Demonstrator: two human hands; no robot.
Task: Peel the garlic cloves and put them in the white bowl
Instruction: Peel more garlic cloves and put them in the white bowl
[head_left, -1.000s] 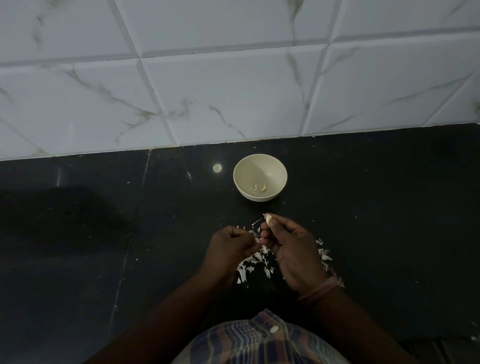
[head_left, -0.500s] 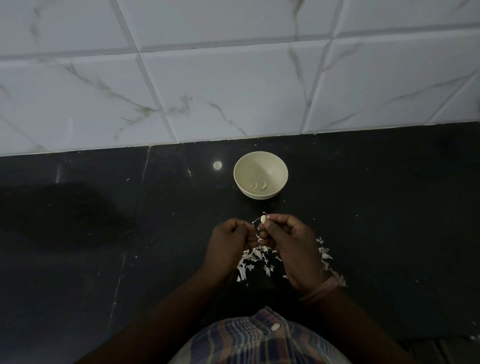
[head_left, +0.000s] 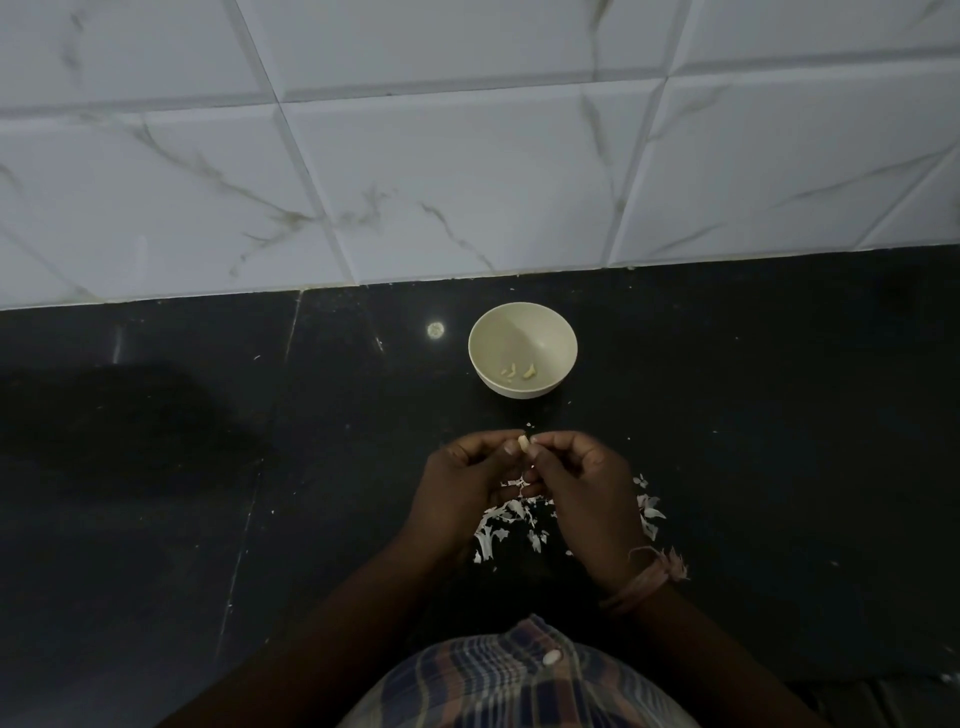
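Garlic clove (head_left: 523, 443), one and pale, sits pinched between the fingertips of both hands, just nearer the person than the white bowl (head_left: 522, 349). The left hand (head_left: 467, 488) has its fingers curled, thumb and forefinger meeting on the clove from 9 o'clock; the right hand (head_left: 582, 493) is curled the same way and nips it from 3 o'clock. A band of thread (head_left: 641, 582) circles the right wrist.

The single bowl stands upright on the black counter (head_left: 753, 441) at 12 o'clock from the hands, apart from them. Three small peeled cloves (head_left: 517, 371) lie on its floor, two close together and one just to their right.

Papery white skins (head_left: 511, 522) are scattered on the counter under and between the hands, too many to count, with a smaller cluster (head_left: 647, 506) at 3 o'clock of the right hand. One round light reflection (head_left: 435, 329) shows at 9 o'clock of the bowl. Marbled white wall tiles (head_left: 467, 182) rise behind the counter. A checked shirt (head_left: 519, 686) with one pale button fills the 6 o'clock edge.
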